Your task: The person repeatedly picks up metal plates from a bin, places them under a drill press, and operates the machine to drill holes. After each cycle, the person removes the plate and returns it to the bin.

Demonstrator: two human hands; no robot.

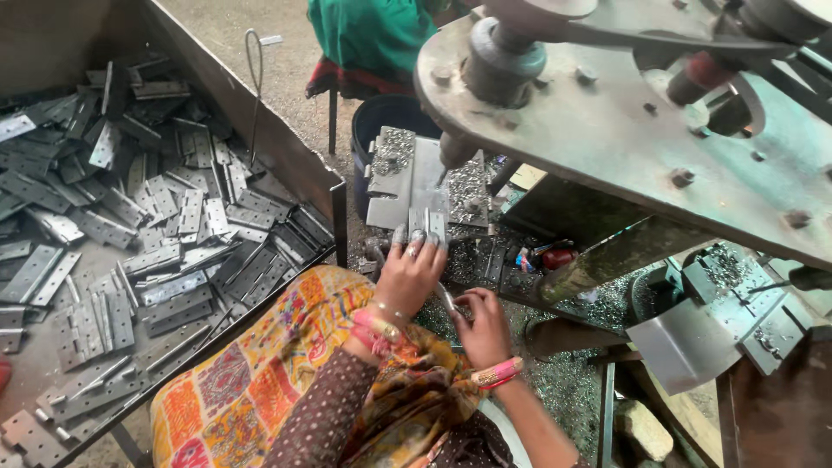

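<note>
There is one view only, from the camera on my head, tipped steeply down and a little forward over my lap. It sits close: my left hand [409, 270] and right hand [482, 326] fill the lower middle. The drill press [624, 121] looms across the top right, nearest the lens. The metal tray [286, 152] of hinges [173, 217] takes the left half, its far corner cut off by the frame.

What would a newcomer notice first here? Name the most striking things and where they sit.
The big grey drill press fills the upper right, its bit above a hinge that the left hand presses flat. At left, a metal bin is heaped with grey hinges. The right hand holds a thin metal piece below.
</note>
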